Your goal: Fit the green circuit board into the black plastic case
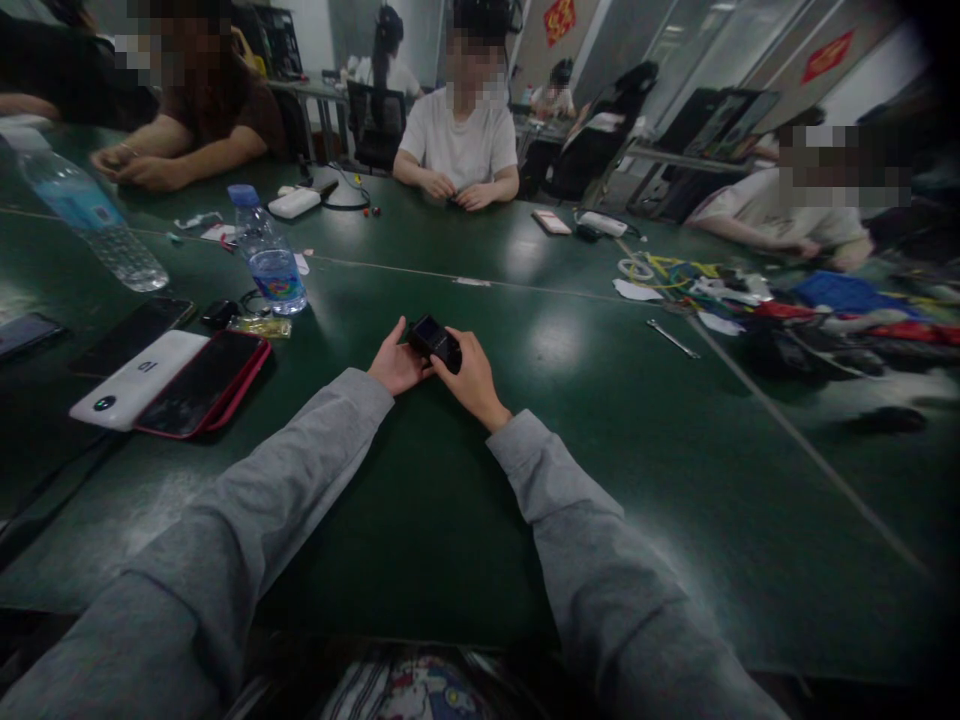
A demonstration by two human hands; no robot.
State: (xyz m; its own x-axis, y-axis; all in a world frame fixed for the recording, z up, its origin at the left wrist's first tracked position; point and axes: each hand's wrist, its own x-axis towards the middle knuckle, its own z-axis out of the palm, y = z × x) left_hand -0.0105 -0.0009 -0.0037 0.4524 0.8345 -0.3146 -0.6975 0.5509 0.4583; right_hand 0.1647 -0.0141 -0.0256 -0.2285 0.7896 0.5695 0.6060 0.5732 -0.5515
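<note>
Black device, small and boxy with a dark screen facing up, sat between two hands above the middle of a glossy dark green bench, whose near edge ran just in front of the wearer's lap. Grey sleeves reached in over it. The left hand was half open, palm up, its thumb standing free and the device's near side against it; its fingers were partly hidden. The right hand pinched the device, thumb on the near edge and fingers over the far side. To the left lay a phone in a red case, overlapping a white slab, with a blue-capped bottle upright beyond them. To the right, a wrench rested near a tangle of cables. Across the bench sat a person in a white T-shirt, and further back stood office chairs and red wall decorations.
</note>
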